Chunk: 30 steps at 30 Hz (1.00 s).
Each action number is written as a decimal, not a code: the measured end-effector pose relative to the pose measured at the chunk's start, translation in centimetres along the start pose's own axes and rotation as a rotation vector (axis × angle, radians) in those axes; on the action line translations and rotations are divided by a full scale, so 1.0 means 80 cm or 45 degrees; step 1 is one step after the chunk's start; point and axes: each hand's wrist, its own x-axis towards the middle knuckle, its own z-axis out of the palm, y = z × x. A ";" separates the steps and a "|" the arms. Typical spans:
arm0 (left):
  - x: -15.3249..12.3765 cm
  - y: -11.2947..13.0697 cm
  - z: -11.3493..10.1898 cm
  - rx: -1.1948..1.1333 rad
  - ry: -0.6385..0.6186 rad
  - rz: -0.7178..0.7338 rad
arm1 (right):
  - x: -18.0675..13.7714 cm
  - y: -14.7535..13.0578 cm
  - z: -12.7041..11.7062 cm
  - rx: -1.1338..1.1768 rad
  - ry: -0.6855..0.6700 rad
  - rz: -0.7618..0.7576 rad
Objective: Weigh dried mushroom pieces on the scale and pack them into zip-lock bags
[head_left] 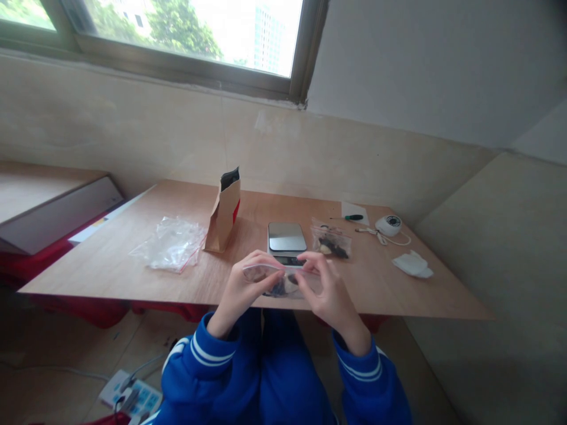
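Note:
Both hands pinch the top edge of a clear zip bag (pixel 287 286) with dark and pale pieces inside, held over the table's front edge. My left hand (pixel 252 278) grips the bag's left side, thumb and fingers closed on the rim. On the right part of the rim, my right hand (pixel 325 289) pinches with thumb and fingertips. Just behind the bag lies a digital scale (pixel 287 237), its steel plate bare and its display partly covered by the fingers. Another filled zip bag (pixel 332 243) with similar dark pieces rests to the right of the scale.
An upright brown paper bag (pixel 224 215) stands left of the scale. Clear plastic bags (pixel 170 245) lie farther left. On the right are a screwdriver (pixel 353 218), a white round device with a cable (pixel 388 225) and a crumpled tissue (pixel 413 264). A power strip (pixel 144 398) sits on the floor.

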 end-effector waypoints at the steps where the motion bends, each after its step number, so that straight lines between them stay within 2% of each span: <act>1: 0.000 0.000 0.001 0.019 0.013 0.012 | 0.000 -0.002 0.000 -0.013 -0.011 -0.005; 5: 0.000 0.000 0.003 0.113 0.042 0.078 | 0.005 -0.003 0.002 -0.008 -0.030 -0.112; 8: 0.000 0.002 0.005 0.175 0.049 0.119 | 0.008 0.002 0.007 0.035 0.033 -0.147; 12: 0.001 0.004 0.012 0.255 0.100 0.171 | 0.009 0.006 0.019 0.050 0.165 -0.132; 16: 0.002 0.003 0.017 0.315 0.179 0.171 | 0.010 0.005 0.025 0.092 0.170 -0.086; 22: 0.002 0.001 0.009 0.225 0.233 0.069 | 0.012 0.012 0.014 0.239 -0.020 -0.022; 27: 0.000 0.005 0.007 -0.099 0.280 -0.154 | 0.008 0.022 0.011 0.496 0.100 0.124; 30: 0.000 0.008 0.008 -0.213 0.291 -0.221 | 0.007 0.021 0.017 0.678 0.127 0.174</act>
